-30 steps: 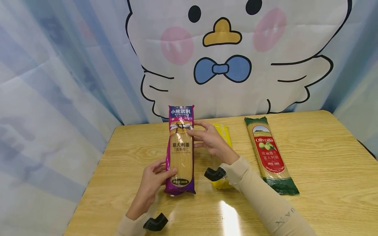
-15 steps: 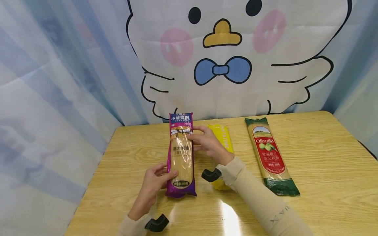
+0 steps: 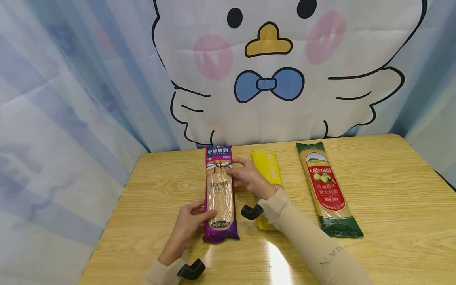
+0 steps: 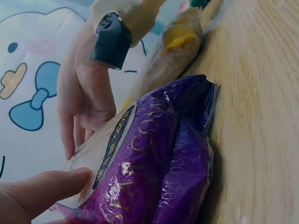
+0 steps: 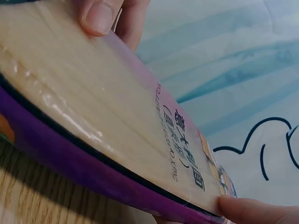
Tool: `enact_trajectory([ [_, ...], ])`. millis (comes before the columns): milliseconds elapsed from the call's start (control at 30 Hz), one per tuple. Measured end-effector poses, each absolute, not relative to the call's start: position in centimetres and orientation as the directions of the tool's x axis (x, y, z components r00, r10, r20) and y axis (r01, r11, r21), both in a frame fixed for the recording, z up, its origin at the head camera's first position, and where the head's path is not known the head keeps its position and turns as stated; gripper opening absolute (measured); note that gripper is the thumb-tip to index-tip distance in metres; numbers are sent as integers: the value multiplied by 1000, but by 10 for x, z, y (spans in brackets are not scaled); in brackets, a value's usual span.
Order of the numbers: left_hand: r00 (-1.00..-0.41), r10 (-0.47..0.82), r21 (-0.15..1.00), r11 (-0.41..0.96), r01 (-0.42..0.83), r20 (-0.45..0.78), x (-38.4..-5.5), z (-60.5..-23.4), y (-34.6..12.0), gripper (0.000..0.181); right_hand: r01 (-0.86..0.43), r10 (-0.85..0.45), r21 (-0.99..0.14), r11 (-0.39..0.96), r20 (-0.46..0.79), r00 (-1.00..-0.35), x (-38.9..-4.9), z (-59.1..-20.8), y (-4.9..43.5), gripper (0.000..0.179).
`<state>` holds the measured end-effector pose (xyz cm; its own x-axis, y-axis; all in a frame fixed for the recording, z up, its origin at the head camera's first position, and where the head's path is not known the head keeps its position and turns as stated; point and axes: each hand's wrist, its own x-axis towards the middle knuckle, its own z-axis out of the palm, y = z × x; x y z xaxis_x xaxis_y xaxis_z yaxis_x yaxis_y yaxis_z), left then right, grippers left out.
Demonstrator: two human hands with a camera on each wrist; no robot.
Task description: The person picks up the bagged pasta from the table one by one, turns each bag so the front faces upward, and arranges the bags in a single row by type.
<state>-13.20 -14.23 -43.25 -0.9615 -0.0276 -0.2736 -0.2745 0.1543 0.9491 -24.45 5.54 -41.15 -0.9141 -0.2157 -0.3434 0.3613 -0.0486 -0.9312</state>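
A purple pack of spaghetti (image 3: 221, 194) with a clear front lies lengthwise, close over the left part of the table. My left hand (image 3: 190, 221) grips its lower left edge, thumb on the clear front and fingers underneath. Higher up, my right hand (image 3: 251, 178) pinches the right edge, its thumb on the front near the printed bow. In the left wrist view the pack's purple bottom end (image 4: 154, 163) shows a date stamp. The right wrist view has the clear window (image 5: 93, 98) running between both thumbs.
Just right of the purple pack lies a yellow pasta pack (image 3: 267, 168), partly hidden by my right arm. A green and red spaghetti pack (image 3: 325, 190) lies further right on the wooden table (image 3: 399, 190). Behind the table hangs a curtain (image 3: 270, 118) with a cartoon bird.
The purple pack has come down toward the table and slightly nearer, its raised top end sinking. Both hands have moved along with it, keeping their hold. The other packs stay put.
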Motion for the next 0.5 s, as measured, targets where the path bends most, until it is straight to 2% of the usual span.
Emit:
enact_trajectory([
  [233, -962, -22, 947, 166, -273, -273, -132, -438, -144, 51, 366, -212, -930, -17, -354, -911, -245, -418, 53, 53],
  [500, -962, -18, 930, 251, -268, -272, -134, -440, -146, 51, 378, -226, -926, 17, -372, -900, -246, -423, 50, 57],
])
